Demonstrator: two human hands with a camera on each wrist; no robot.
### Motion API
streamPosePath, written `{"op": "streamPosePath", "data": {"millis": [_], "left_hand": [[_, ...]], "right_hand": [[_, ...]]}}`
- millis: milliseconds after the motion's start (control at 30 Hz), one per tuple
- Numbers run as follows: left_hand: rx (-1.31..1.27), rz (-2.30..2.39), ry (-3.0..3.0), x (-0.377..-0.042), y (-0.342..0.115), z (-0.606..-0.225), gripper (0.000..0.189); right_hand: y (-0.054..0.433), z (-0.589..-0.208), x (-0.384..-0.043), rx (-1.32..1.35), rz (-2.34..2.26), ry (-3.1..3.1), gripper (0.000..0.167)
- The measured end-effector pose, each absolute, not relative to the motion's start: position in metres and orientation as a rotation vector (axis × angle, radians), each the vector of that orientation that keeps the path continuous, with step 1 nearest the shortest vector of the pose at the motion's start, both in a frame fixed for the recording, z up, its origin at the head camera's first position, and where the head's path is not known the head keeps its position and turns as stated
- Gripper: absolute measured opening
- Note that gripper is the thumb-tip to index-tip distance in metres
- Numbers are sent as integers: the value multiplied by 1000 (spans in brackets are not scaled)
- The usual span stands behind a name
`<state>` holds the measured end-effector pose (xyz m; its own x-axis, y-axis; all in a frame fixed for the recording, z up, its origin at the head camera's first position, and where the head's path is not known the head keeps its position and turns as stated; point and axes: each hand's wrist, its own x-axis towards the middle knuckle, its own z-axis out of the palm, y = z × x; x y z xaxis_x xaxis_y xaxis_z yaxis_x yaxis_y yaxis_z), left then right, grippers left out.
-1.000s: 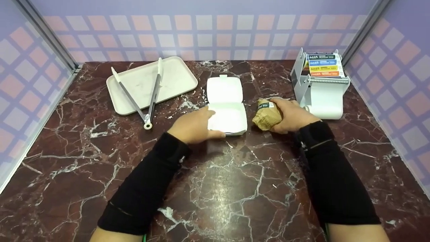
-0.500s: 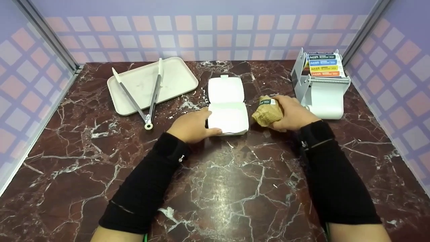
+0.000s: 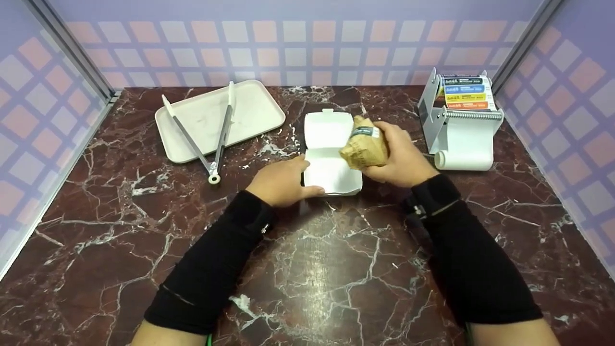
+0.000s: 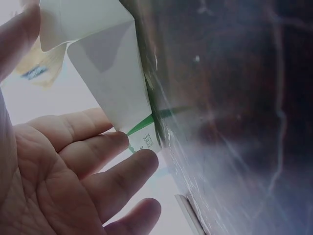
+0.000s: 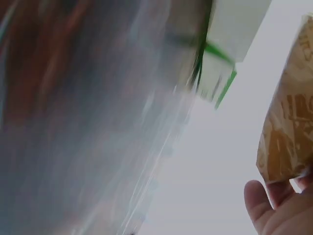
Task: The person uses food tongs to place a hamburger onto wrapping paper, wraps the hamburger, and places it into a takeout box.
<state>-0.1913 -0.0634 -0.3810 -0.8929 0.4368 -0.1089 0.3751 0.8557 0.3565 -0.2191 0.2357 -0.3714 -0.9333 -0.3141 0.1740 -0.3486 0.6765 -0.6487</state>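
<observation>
A burger wrapped in brown printed paper [image 3: 364, 146], with a dark label on top, is held up by my right hand [image 3: 401, 156]. It hangs over the right side of a white clamshell box [image 3: 331, 175], whose lid stands open at the back. The box's inside shows bare white. My left hand [image 3: 283, 182] rests against the box's left side, its thumb along the front edge. In the left wrist view, its relaxed fingers [image 4: 110, 183] touch the box wall, which bears a green stripe. The right wrist view shows the paper wrapper [image 5: 291, 117] above my fingers.
Steel tongs [image 3: 218, 149] with white tips lie spread across a cream tray [image 3: 259, 115] at the back left. A metal label dispenser [image 3: 461, 115] with coloured label strips and a white roll stands at the back right. Patterned walls enclose the marble-look table [image 3: 307, 269].
My right hand has lifted the wrapped burger and carried it left, from beside the box to over its right side. My left hand keeps its place against the box.
</observation>
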Motion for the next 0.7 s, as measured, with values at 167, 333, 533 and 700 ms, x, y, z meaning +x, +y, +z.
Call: {"op": "streamPosePath", "data": {"millis": [167,333,533,700], "left_hand": [[642,491,2850,-190,-60,-380,77],[676,496,2868,-188,-58,-379,76],[684,479,2875,-187,-57,-379,86],[684,460,2882,-187,-58,-380,79]], "right_hand": [[210,-373,-211,605,1141,-2786,107],[194,-377,-204,594,1084,-2812,117],[189,-378,-203,668,1006,-2874,115],[189,-380,-204,712,943,-2951,112]]}}
